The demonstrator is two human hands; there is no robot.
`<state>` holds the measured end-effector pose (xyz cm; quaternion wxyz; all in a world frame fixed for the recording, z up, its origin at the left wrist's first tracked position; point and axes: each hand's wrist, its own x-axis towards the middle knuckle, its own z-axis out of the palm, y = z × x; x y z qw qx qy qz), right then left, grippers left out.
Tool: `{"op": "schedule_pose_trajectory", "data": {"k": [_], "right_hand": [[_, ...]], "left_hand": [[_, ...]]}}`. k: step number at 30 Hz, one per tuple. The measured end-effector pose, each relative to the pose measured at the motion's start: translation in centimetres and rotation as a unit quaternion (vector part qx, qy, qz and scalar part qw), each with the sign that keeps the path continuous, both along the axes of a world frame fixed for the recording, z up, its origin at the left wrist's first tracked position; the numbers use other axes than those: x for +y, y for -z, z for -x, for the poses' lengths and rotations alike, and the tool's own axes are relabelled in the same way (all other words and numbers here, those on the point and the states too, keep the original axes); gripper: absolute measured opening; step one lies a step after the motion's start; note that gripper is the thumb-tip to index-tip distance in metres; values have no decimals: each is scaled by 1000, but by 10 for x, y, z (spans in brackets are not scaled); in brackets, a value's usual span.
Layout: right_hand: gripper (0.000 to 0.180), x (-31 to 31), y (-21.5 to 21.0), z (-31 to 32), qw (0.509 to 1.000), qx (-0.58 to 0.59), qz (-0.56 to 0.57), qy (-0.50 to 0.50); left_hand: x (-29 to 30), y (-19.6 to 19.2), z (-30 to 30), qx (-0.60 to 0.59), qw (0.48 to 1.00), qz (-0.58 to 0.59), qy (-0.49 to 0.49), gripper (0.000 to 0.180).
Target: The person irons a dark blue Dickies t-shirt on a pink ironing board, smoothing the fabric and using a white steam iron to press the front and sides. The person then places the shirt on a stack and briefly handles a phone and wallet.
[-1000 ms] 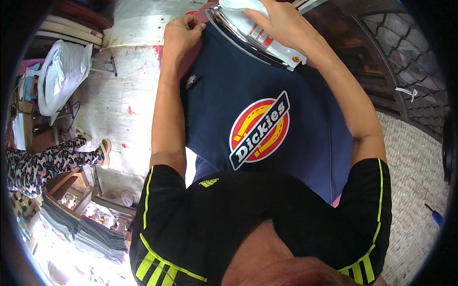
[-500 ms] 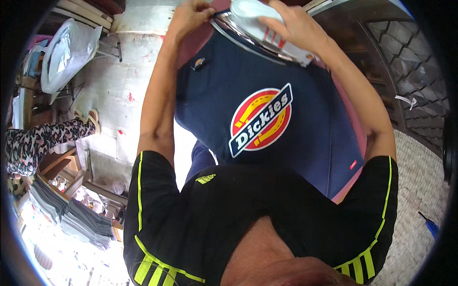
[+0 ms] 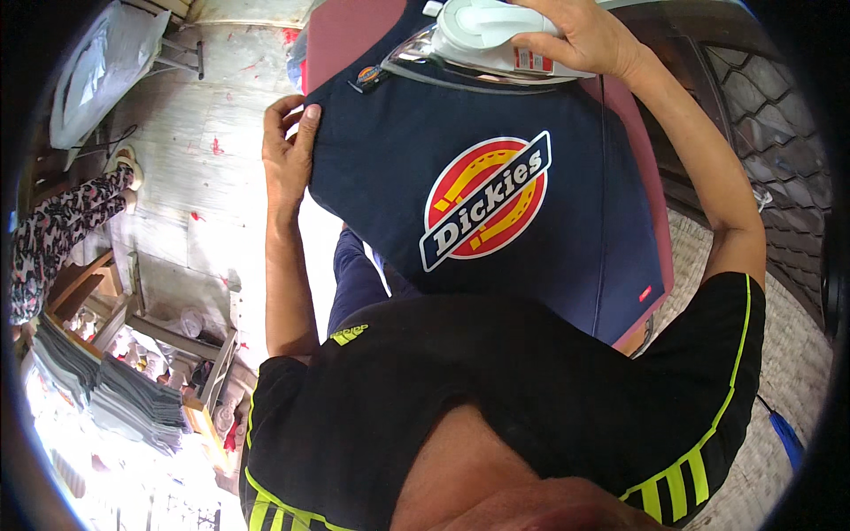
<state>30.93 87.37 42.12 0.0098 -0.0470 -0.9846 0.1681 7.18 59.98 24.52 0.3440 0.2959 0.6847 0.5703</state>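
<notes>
Iron (image 3: pixel 478 44) gripped by right hand (image 3: pixel 595 37), elbow (image 3: pixel 737 237) bent; left hand (image 3: pixel 289 157) at cloth (image 3: pixel 376 168), pinch unclear.

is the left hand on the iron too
No, the left hand is at the left edge of the navy cloth, apart from the white iron, which only the right hand holds.
</notes>
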Motion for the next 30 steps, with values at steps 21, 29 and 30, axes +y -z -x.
{"op": "schedule_pose_trajectory", "data": {"k": [21,29,30], "right_hand": [[32,-102,-98,-223,896,-62,-28,440],[33,-179,-95,-300,796,-70,62,598],[33,-182,-84,-299,797,-60,58,598]], "left_hand": [[157,-61,-128,491,803,-246,234,38],[219,-26,-102,610,757,-161,171,55],[223,-28,-101,619,757,-150,148,62]]}}
